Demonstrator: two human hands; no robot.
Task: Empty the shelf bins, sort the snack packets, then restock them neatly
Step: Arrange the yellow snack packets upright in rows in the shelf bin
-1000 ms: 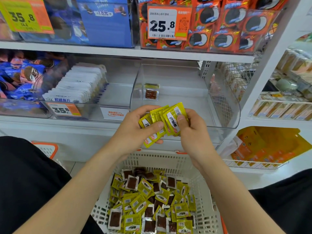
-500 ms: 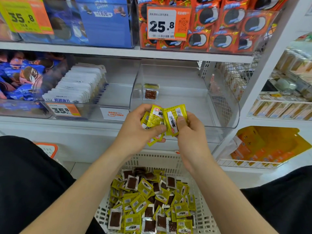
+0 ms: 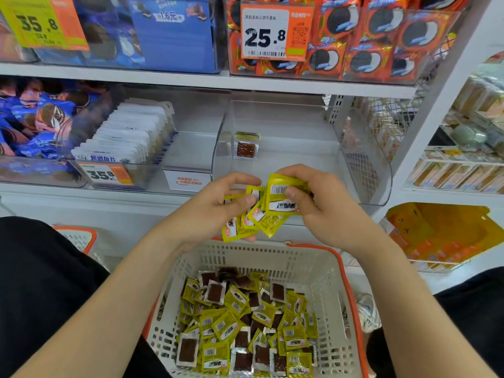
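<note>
My left hand [image 3: 215,211] grips a fanned bunch of small yellow snack packets [image 3: 253,219] in front of the shelf. My right hand [image 3: 319,205] pinches the top packet [image 3: 282,197] of that bunch, barcode side facing me. Behind my hands stands a clear shelf bin [image 3: 362,165] with a short row of the same packets [image 3: 246,148] upright at its back left. Below my hands, a white basket with an orange rim [image 3: 321,271] holds several loose yellow and brown-windowed packets [image 3: 245,323].
The bin to the left holds a row of white packets [image 3: 131,135] behind a 35.8 price tag [image 3: 105,174]. Blue packs [image 3: 35,118] fill the far-left bin. Orange biscuit packs [image 3: 381,39] sit on the shelf above. My dark-clad knees flank the basket.
Both hands have sunk slightly with the bunch. The packets have fanned out downward in my left hand, and my right hand has shifted its pinch onto the top packet.
</note>
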